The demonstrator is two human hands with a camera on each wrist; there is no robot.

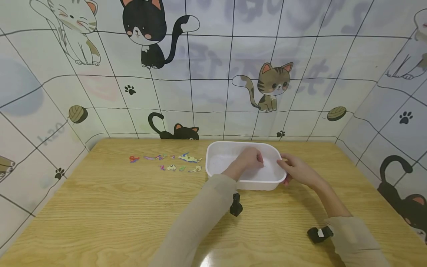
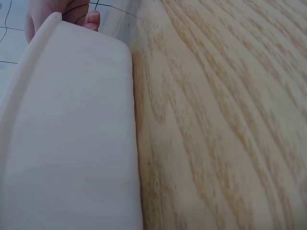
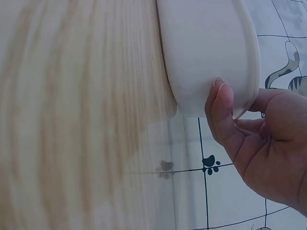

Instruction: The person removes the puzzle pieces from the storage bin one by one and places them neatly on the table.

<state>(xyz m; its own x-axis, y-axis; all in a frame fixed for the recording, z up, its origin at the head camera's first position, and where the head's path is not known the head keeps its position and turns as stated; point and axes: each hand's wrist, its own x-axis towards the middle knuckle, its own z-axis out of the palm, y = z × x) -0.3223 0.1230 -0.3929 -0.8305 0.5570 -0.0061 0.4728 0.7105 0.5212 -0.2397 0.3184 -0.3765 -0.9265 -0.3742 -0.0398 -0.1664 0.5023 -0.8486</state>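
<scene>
A white plastic basin [image 1: 227, 148] stands on the wooden table. My left hand [image 1: 248, 158] reaches down inside it with fingers bent toward the bottom, near its right half. A tiny speck shows by those fingertips, too small to make out. My right hand [image 1: 298, 168] grips the basin's right end, thumb at the rim and fingers against the outer wall, as the right wrist view also shows with the hand [image 3: 268, 139] at the basin's end [image 3: 211, 57]. In the left wrist view, the basin's side wall [image 2: 72, 124] hides the left hand.
Left of the basin, several small colourful flat pieces lie in two rough rows, among them a red one [image 1: 134, 159] and a larger yellow-blue one [image 1: 189, 158]. A cat-patterned cloth [image 1: 213, 92] hangs behind the table [image 1: 133, 207] and along its sides.
</scene>
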